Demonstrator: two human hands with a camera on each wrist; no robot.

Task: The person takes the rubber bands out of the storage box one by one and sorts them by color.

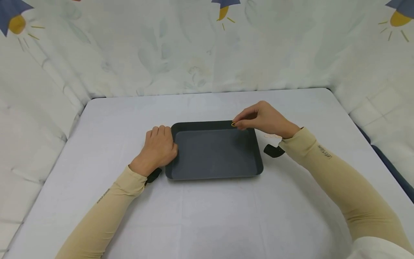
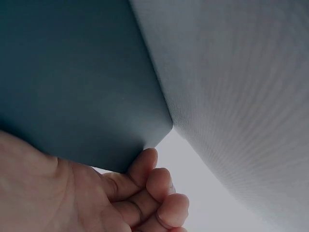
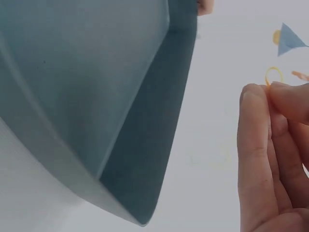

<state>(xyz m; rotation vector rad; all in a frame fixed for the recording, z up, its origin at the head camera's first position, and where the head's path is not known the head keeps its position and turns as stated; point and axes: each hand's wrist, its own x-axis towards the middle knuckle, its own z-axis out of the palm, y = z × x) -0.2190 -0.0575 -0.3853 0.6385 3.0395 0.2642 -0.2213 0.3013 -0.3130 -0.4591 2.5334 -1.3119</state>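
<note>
A dark grey rectangular baking tray point(image 1: 213, 153) lies on the white table, its hollow side up and nothing inside it. My left hand point(image 1: 158, 145) holds the tray's left side, and in the left wrist view its fingertips point(image 2: 145, 164) bend against the outer wall near a corner. Over the far right corner of the tray, my right hand point(image 1: 263, 118) pinches a small yellow rubber band point(image 3: 274, 67) between thumb and index finger. The band stands up as a little loop above the fingertips point(image 3: 252, 92) in the right wrist view.
Beside the right wrist, thin pale orange loops point(image 1: 272, 136) lie on the white table point(image 1: 220, 223). Black wrist straps point(image 1: 273, 151) show at both cuffs. A patterned curtain point(image 1: 194, 46) hangs behind the table's far edge and along its sides.
</note>
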